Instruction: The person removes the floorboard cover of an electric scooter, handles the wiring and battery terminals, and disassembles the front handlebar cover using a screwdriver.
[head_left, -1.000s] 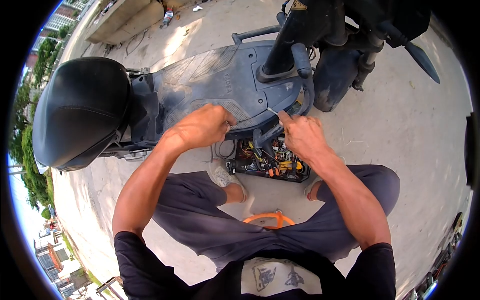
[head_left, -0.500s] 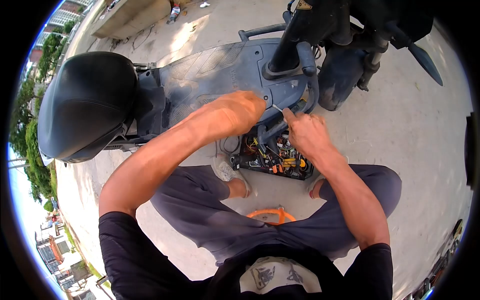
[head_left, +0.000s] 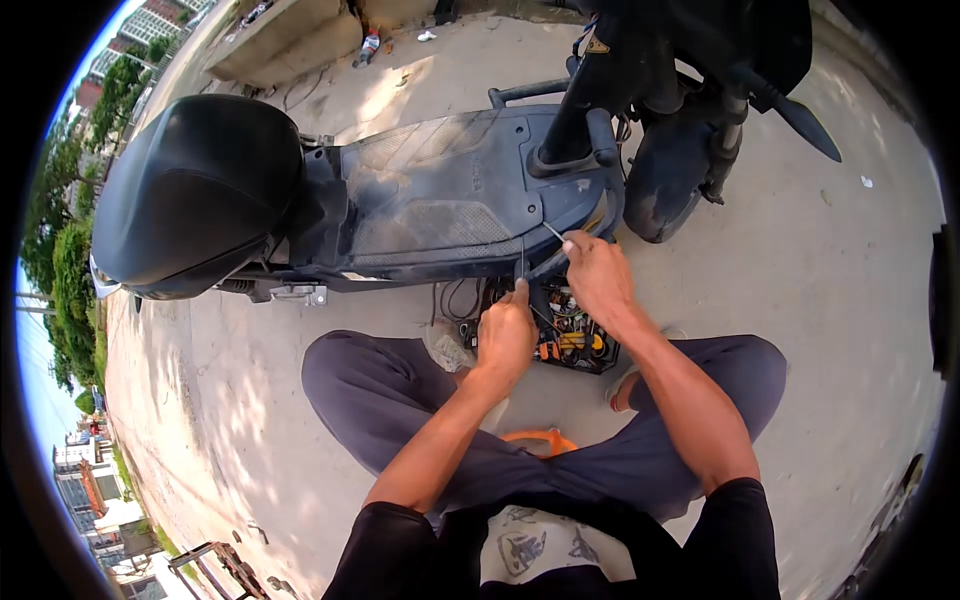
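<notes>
The grey footboard [head_left: 440, 165] of a scooter lies in front of me, dusty and with screw holes near its edge. My left hand [head_left: 507, 328] is closed round the lower end of a thin screwdriver [head_left: 522, 262], its shaft pointing up at the footboard's near edge. In my right hand [head_left: 601, 277], closed too, is a thin metal rod [head_left: 554, 233]; its other end is hidden in the fingers. The rod's tip meets the seam between the footboard and the front side panel [head_left: 580, 210]. Whether it sits inside the seam I cannot tell.
Below the footboard, an open black tool case [head_left: 600, 366] full of mixed tools stands between my feet. The black seat [head_left: 205, 195] is at left, the front wheel [head_left: 672, 190] at right. Something orange [head_left: 545, 440] shows under me. A concrete block [head_left: 290, 45] stands behind.
My left hand has come down and back from above the footboard, and the screwdriver in it now shows. My right hand keeps its rod at the seam. The view has shifted slightly.
</notes>
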